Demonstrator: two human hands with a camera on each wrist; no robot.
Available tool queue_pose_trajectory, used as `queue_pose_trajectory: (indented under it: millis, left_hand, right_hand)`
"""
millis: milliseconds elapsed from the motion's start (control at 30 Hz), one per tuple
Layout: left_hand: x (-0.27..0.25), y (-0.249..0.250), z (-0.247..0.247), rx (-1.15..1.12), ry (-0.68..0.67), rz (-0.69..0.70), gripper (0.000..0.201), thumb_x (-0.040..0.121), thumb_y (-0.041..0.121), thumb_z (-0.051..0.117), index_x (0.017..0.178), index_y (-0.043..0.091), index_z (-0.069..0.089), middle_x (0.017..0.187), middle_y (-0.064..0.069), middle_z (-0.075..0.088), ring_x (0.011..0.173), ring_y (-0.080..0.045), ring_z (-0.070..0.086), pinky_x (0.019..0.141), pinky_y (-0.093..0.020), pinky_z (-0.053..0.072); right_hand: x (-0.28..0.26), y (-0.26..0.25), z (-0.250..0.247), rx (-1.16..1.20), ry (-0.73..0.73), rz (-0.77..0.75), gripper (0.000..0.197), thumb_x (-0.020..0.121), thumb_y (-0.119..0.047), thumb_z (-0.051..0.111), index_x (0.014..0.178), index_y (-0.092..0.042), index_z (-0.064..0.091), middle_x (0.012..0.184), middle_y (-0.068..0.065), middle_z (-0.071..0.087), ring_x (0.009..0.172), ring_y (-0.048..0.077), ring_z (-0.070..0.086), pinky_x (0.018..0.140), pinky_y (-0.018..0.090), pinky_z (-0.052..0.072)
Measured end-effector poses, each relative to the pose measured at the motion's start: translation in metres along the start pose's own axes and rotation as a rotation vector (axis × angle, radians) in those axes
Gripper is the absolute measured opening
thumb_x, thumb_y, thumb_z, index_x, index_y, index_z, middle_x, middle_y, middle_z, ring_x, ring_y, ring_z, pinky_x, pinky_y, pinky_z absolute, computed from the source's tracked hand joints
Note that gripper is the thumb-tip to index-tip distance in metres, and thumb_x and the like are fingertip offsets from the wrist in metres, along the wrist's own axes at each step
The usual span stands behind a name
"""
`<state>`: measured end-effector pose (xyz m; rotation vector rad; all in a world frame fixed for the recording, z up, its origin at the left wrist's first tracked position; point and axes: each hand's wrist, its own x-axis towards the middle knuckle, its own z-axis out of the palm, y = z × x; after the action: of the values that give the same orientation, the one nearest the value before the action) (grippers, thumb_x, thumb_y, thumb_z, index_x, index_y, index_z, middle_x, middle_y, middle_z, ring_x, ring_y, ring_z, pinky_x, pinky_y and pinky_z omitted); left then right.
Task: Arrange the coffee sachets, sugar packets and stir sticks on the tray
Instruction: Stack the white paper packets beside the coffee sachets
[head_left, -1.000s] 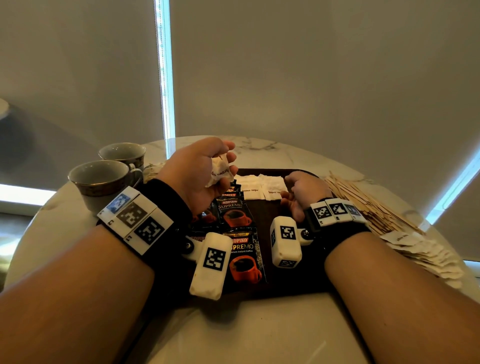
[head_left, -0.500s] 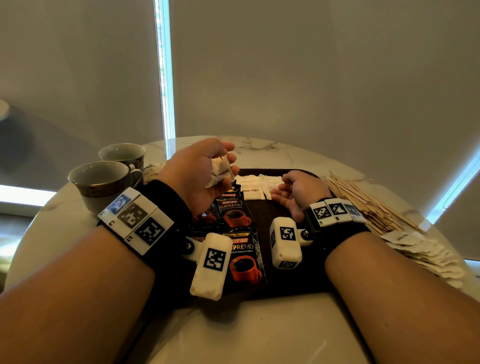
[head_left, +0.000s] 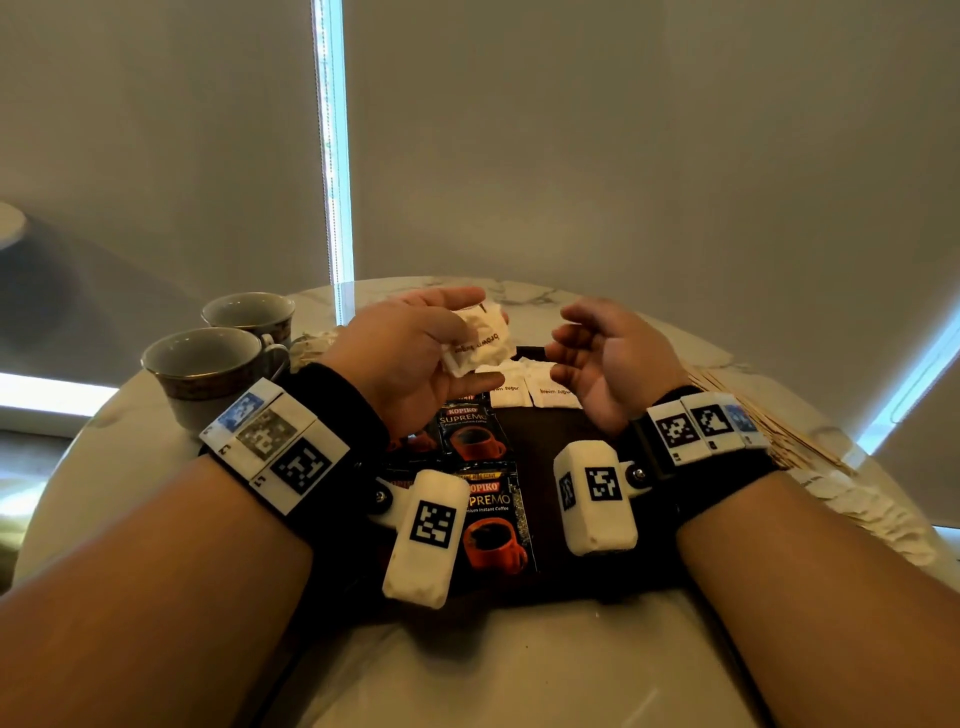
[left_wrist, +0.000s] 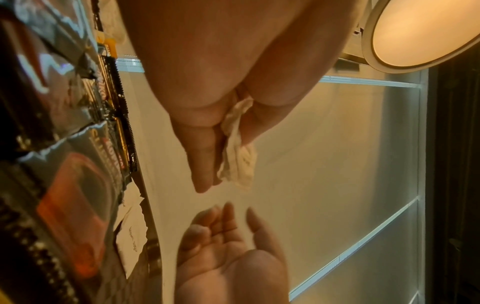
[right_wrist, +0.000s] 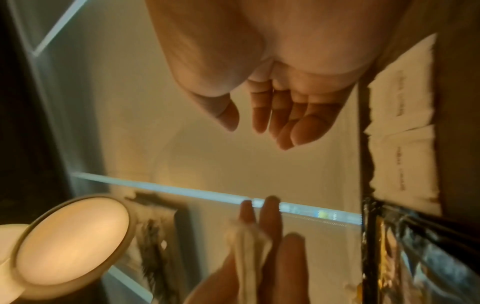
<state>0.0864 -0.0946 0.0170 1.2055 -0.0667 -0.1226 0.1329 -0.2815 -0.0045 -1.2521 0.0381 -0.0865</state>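
While the left hand is pinching a few sugar packets above the tray, the right hand is hovering empty, fingers loosely spread, likely readying to take one for the row beside the coffee sachets.

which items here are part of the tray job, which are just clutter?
Job:
tray
coffee sachets
sugar packets on the tray
sugar packet in left hand
stir sticks
loose sugar packets

Clutter:
two cups
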Motion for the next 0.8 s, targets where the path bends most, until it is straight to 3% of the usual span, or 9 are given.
queue_pose_trajectory:
  millis: [100, 200, 300, 400, 467, 633, 800]
  left_hand:
    - [-0.002, -0.001, 0.0, 0.0, -0.027, 0.026, 0.029, 0.097, -0.001, 0.057, 0.121, 0.01, 0.066, 0.113, -0.015, 0.073, 0.099, -0.031, 0.074, 0.071, -0.039, 0.064]
    - [-0.005, 0.0, 0.0, 0.015, -0.025, 0.053, 0.011, 0.093, 0.006, 0.064, 0.101, 0.012, 0.069, 0.088, -0.009, 0.076, 0.08, -0.024, 0.073, 0.06, -0.029, 0.06]
    - [-0.005, 0.0, 0.0, 0.037, 0.016, 0.076, 0.008, 0.091, 0.008, 0.069, 0.088, 0.013, 0.064, 0.076, -0.006, 0.071, 0.063, -0.016, 0.067, 0.048, -0.022, 0.052]
    - [-0.003, -0.001, -0.001, 0.033, 0.053, 0.088, 0.012, 0.09, 0.008, 0.07, 0.086, 0.013, 0.061, 0.075, -0.007, 0.071, 0.055, -0.012, 0.064, 0.043, -0.02, 0.046]
    - [-0.003, -0.001, -0.001, 0.024, 0.055, 0.086, 0.014, 0.09, 0.009, 0.071, 0.085, 0.013, 0.059, 0.074, -0.007, 0.073, 0.054, -0.012, 0.064, 0.041, -0.019, 0.045]
    - [-0.004, 0.0, 0.0, 0.057, 0.059, 0.031, 0.016, 0.091, 0.013, 0.071, 0.083, 0.016, 0.057, 0.079, -0.005, 0.072, 0.062, -0.014, 0.062, 0.041, -0.018, 0.039]
    - [-0.004, 0.001, 0.001, 0.053, 0.09, -0.016, 0.007, 0.095, 0.015, 0.064, 0.1, 0.013, 0.06, 0.094, -0.005, 0.06, 0.065, -0.013, 0.055, 0.047, -0.019, 0.039]
  right_hand:
    - [-0.018, -0.01, 0.008, -0.102, -0.185, -0.036, 0.025, 0.095, -0.033, 0.06, 0.1, -0.008, 0.062, 0.079, 0.004, 0.06, 0.065, 0.016, 0.057, 0.054, 0.028, 0.041]
    - [-0.03, -0.013, 0.016, -0.203, -0.328, -0.059, 0.038, 0.084, -0.034, 0.066, 0.106, -0.004, 0.063, 0.08, 0.004, 0.062, 0.064, 0.013, 0.055, 0.052, 0.025, 0.039]
    - [-0.035, -0.011, 0.021, -0.224, -0.366, -0.076, 0.013, 0.086, -0.019, 0.07, 0.092, -0.011, 0.062, 0.076, 0.004, 0.064, 0.063, 0.014, 0.053, 0.051, 0.026, 0.037]
    - [-0.036, -0.009, 0.023, -0.213, -0.367, -0.087, 0.015, 0.082, -0.013, 0.071, 0.093, -0.009, 0.062, 0.075, 0.004, 0.064, 0.061, 0.014, 0.054, 0.049, 0.026, 0.037]
    - [-0.036, -0.008, 0.024, -0.225, -0.353, -0.098, 0.009, 0.088, -0.005, 0.067, 0.095, -0.007, 0.061, 0.074, 0.005, 0.065, 0.061, 0.015, 0.055, 0.049, 0.026, 0.038]
    - [-0.034, -0.01, 0.027, -0.133, -0.279, -0.092, 0.012, 0.093, 0.005, 0.054, 0.097, -0.005, 0.057, 0.075, 0.009, 0.068, 0.061, 0.018, 0.061, 0.048, 0.028, 0.044]
    - [-0.03, -0.01, 0.027, 0.015, -0.204, -0.113, 0.021, 0.09, 0.013, 0.049, 0.087, -0.007, 0.053, 0.079, 0.012, 0.066, 0.063, 0.021, 0.062, 0.049, 0.029, 0.048]
